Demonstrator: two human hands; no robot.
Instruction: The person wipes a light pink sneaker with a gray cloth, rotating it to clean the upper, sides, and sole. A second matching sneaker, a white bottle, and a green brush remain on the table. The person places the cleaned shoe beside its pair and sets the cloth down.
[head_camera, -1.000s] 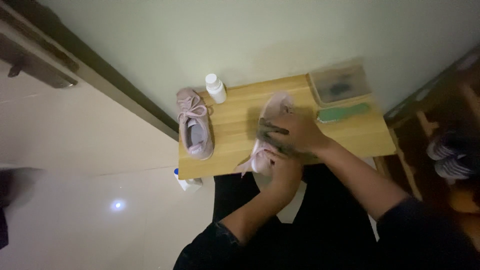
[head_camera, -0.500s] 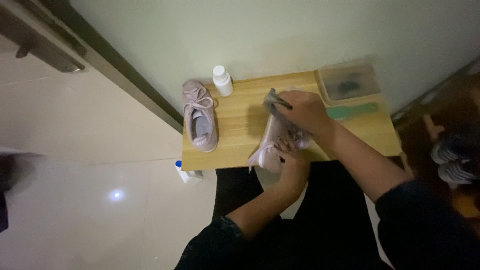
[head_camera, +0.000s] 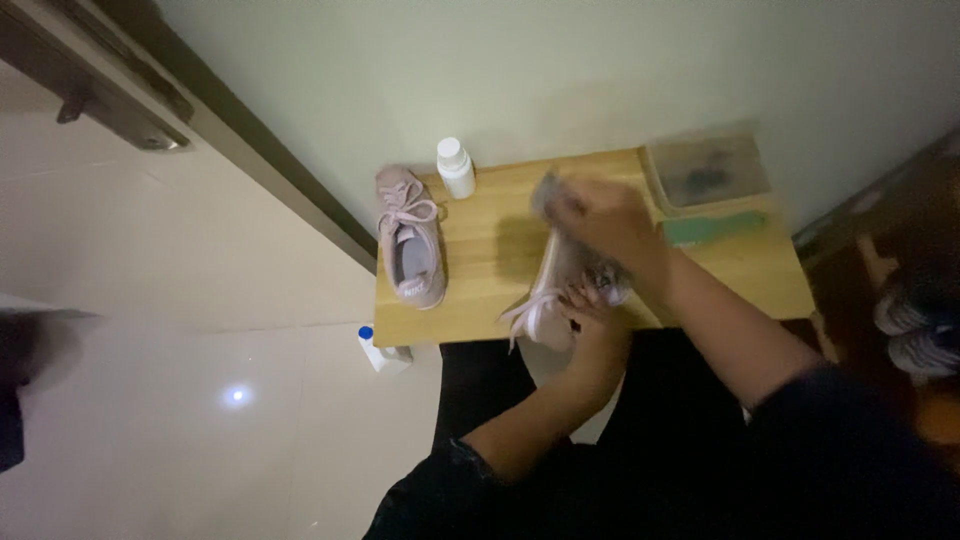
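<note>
A pink sneaker (head_camera: 553, 292) lies tilted on its side at the front of a small wooden table (head_camera: 490, 255). My left hand (head_camera: 590, 305) grips it at the near end, laces hanging off the table edge. My right hand (head_camera: 605, 218) is over the shoe's far end, closed on a blurred grey object (head_camera: 548, 190) that looks like a brush or cloth pressed against the shoe. The matching pink sneaker (head_camera: 410, 245) stands upright at the table's left end.
A white bottle (head_camera: 456, 167) stands at the table's back by the wall. A clear lidded box (head_camera: 705, 170) and a green brush (head_camera: 712, 228) lie on the right. A blue-capped bottle (head_camera: 378, 348) stands on the tiled floor. Other shoes (head_camera: 915, 330) sit at right.
My right hand has slid with the grey object from the middle of the shoe toward its far end. My left hand keeps its grip on the shoe.
</note>
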